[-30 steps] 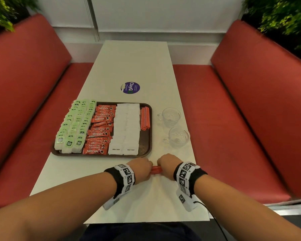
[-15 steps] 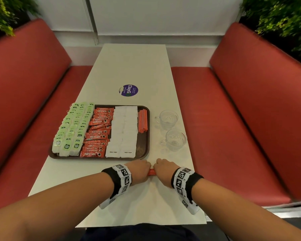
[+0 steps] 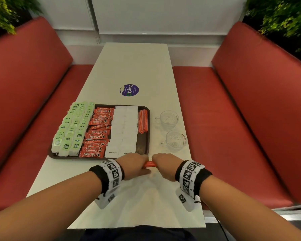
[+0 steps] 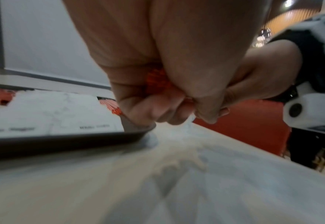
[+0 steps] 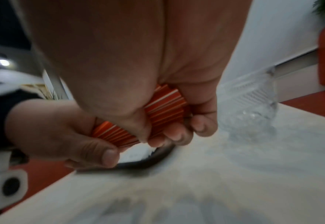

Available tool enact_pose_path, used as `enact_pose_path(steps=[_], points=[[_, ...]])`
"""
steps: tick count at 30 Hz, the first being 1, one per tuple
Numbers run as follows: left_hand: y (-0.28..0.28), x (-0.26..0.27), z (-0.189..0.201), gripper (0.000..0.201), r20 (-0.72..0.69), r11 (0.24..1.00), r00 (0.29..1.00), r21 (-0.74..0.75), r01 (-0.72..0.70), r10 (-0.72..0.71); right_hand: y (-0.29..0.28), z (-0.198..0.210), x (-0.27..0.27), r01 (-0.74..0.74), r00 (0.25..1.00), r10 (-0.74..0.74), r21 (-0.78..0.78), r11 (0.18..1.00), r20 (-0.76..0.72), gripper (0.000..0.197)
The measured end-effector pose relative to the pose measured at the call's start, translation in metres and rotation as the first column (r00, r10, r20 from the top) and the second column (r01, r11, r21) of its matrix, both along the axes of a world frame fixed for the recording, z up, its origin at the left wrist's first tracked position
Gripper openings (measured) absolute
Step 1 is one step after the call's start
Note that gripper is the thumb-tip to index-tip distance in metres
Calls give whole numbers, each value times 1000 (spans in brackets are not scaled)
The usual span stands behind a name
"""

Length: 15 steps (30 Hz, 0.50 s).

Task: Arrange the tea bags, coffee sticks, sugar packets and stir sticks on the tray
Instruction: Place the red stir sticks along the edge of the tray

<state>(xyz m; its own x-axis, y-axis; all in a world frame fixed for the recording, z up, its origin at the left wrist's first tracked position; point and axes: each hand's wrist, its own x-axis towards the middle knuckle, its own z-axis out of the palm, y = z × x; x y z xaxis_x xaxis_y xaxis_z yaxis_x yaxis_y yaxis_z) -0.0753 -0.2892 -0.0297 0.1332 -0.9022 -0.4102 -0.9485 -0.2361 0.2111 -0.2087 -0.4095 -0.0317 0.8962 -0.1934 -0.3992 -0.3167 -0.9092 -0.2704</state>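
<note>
A dark brown tray point(image 3: 147, 136) lies on the white table, filled in columns: green tea bags point(image 3: 73, 129), red coffee sticks point(image 3: 98, 133), white sugar packets point(image 3: 124, 129) and a bundle of orange stir sticks point(image 3: 142, 123). Just in front of the tray's near right corner, my left hand point(image 3: 134, 162) and right hand point(image 3: 163, 164) both grip a second bundle of orange stir sticks point(image 3: 149, 164) by its ends, held level above the table. In the right wrist view the bundle point(image 5: 158, 115) shows orange with thin white stripes; in the left wrist view only its end point(image 4: 156, 81) shows.
Two clear glass cups point(image 3: 169, 119) point(image 3: 175, 140) stand right of the tray. A round purple sticker point(image 3: 129, 90) lies on the table point(image 3: 134, 63) beyond it. Red bench seats point(image 3: 215, 119) flank the table on both sides; green plants sit behind the backrests.
Both hands have drawn closer together on the stir stick bundle and shifted slightly forward toward the tray's near right corner. The tray's contents have not moved.
</note>
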Motion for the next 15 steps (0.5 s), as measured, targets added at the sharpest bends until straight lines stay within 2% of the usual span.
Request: enact_pose_path(steps=[2,5,8,11,13,15], points=[[1,10,13,36,12,998,1000,-62,-4,5,-4,14,4,47,993,-54,72,996,103,8],[4,26,29,35,17,981,997,-181,-66,70,-19,34,7,163,944,-209,190,968,255,38],[3,33,40,30,47,962,990,-245,-120,136,-23,45,15,306,841,-464,463,832,278,45],[-2,30,48,26,76,936,985,-329,-124,157,-17,47,31,359,751,-619,645,674,229,45],[-4,30,52,23,-7,898,982,-402,-177,190,-15,50,39,375,689,-691,709,597,218,41],[-2,33,54,25,-205,827,949,-470,-309,239,-17,49,44,364,671,-703,722,588,235,36]])
